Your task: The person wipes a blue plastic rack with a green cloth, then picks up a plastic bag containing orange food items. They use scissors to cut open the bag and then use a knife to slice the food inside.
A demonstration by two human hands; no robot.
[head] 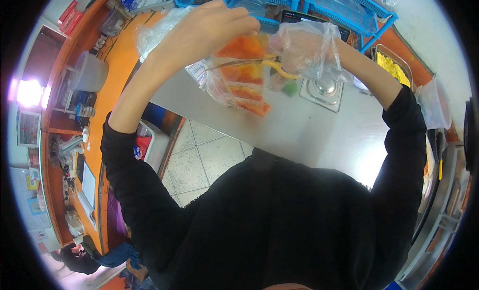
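My bare left hand (219, 26) is raised over the steel worktop, its fingers closed at the upper end of an orange-and-white banded strip (243, 78). Whether this is food or a printed wrapper I cannot tell; clear plastic film (219, 88) clings along its left side. My right hand (305, 46), inside a loose clear plastic glove, grips yellow-handled scissors (278, 68). Their blades point left and lie across the strip, partly overlapping it in view. Just below the right hand sits a blurred green item (290, 88). A steel container lid (322, 89) with a domed middle rests close by.
Blue plastic racks (340, 11) line the back of the steel worktop (299, 132), with a dark-screened device (295, 17) before them. At right stand a tray of yellow shreds (393, 67) and a clear tub (434, 104). An orange counter (108, 65) runs along the left.
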